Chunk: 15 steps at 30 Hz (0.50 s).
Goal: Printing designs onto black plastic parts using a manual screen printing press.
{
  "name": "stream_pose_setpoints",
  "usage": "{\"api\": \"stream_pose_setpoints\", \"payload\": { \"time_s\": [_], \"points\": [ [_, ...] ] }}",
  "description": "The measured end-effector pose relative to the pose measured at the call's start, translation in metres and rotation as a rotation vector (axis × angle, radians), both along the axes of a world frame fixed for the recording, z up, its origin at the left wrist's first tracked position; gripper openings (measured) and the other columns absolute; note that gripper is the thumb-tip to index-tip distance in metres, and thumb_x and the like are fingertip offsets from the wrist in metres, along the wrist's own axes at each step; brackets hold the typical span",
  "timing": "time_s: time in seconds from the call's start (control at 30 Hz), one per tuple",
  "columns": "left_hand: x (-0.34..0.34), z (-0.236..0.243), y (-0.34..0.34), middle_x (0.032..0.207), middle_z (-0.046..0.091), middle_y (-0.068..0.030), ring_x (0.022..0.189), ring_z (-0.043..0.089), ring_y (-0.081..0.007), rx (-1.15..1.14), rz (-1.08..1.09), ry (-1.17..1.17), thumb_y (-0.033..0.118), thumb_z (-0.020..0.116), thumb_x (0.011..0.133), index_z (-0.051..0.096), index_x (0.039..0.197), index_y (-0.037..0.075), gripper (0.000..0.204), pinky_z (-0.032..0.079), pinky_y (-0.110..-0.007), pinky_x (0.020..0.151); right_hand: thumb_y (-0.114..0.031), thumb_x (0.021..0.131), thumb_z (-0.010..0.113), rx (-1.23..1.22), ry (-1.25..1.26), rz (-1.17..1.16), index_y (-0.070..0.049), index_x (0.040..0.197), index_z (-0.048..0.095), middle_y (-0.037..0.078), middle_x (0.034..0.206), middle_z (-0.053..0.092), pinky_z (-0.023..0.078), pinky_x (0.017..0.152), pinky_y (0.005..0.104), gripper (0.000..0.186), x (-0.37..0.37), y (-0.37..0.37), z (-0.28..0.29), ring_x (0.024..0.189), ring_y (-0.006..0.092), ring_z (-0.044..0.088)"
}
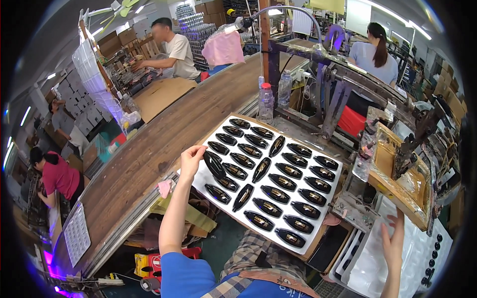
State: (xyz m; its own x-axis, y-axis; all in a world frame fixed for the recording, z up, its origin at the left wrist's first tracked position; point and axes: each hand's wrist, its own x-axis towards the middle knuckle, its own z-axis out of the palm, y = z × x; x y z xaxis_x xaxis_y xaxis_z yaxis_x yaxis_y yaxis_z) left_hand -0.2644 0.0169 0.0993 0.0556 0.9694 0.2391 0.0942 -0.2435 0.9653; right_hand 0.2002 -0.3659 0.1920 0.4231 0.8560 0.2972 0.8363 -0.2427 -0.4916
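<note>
My left hand (192, 160) pinches the upper end of a glossy black oval piece (214, 164), which is tilted over the left edge of a white tray (201, 180). Rows of similar black pieces with gold print lie in that tray, most slanting alike and a few turned the other way. To the right, my right hand (392, 237) is open with its fingers stretched out, over a white plastic tray (368, 263) and below a wooden frame (397, 191). Nothing shows in its fingers. Whether it touches the tray, I cannot tell.
A dark metal machine (338, 74) carries the wooden frame at the right. A bottle with a red cap (266, 102) stands behind the full tray. A long wood-patterned conveyor (144, 144) curves along the left, bearing a pale sheet (78, 236). Several people work farther off.
</note>
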Motion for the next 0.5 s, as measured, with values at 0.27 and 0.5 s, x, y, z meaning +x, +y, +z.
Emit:
{"api": "stream_pose_setpoints", "payload": {
  "time_s": [0.27, 0.5],
  "points": [
    [-0.040, -0.021, 0.030, 0.066, 0.059, -0.0025, 0.055, 0.053, -0.0079, -0.276, 0.123, -0.004, 0.028, 0.061, 0.080, 0.062, 0.077, 0.001, 0.027, 0.046, -0.021, 0.055, -0.007, 0.084, 0.044, 0.164, 0.138, -0.210, -0.003, 0.130, 0.031, 0.010, 0.132, 0.037, 0.038, 0.082, 0.0295, 0.047, -0.019, -0.070, 0.011, 0.097, 0.0186, 0.050],
    [-0.076, -0.060, 0.066, 0.055, 0.053, -0.0026, 0.046, 0.050, -0.0101, -0.325, 0.308, 0.260, 0.033, 0.066, 0.074, 0.059, 0.065, 0.001, 0.034, 0.043, -0.023, 0.044, -0.008, 0.086, 0.048, 0.220, 0.132, -0.296, 0.003, 0.120, 0.041, 0.017, 0.114, 0.049, 0.043, 0.080, 0.0313, 0.037, -0.043, -0.075, 0.023, 0.091, 0.0227, 0.056]
  ]
}}
